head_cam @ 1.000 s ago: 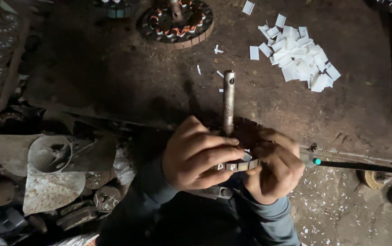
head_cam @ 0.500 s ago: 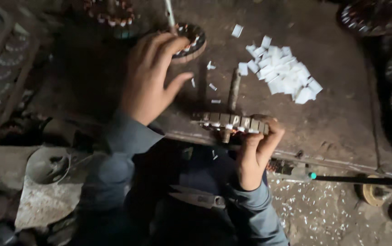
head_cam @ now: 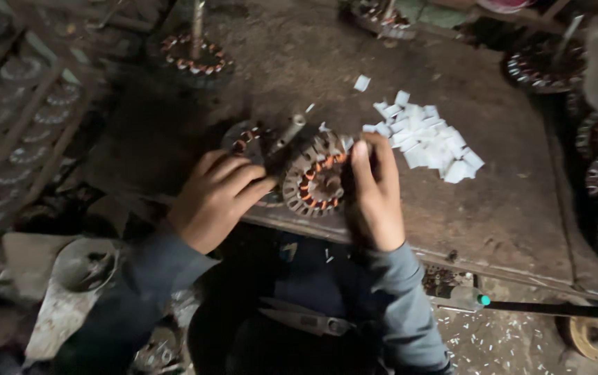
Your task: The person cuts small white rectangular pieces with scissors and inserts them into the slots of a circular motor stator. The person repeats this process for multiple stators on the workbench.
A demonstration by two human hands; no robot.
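Currently the person is holding a round grey metal motor stator with copper-orange windings at the near edge of the dark, stained wooden desk, tilted so its face is turning toward the camera. The right hand is gripping the stator's right rim, fingers curled over the top edge and closed on it. The left hand is pressing against the left rim, fingers bent and partly closed, fingertips touching the laminated edge; a grey steel shaft is projecting up and to the left from behind the stator.

Judged from its build, the stator is looking heavy for its size and fully stiff. The outer laminated ring is appearing to be the sound place to take hold, with a hand on either side. The copper windings are looking fragile, their thin wire easily scraped, and are best left untouched. The rim edges may be sharp.

A heap of small white paper slips is lying just right of the right hand. A pair of grey metal scissors is resting in the person's lap.
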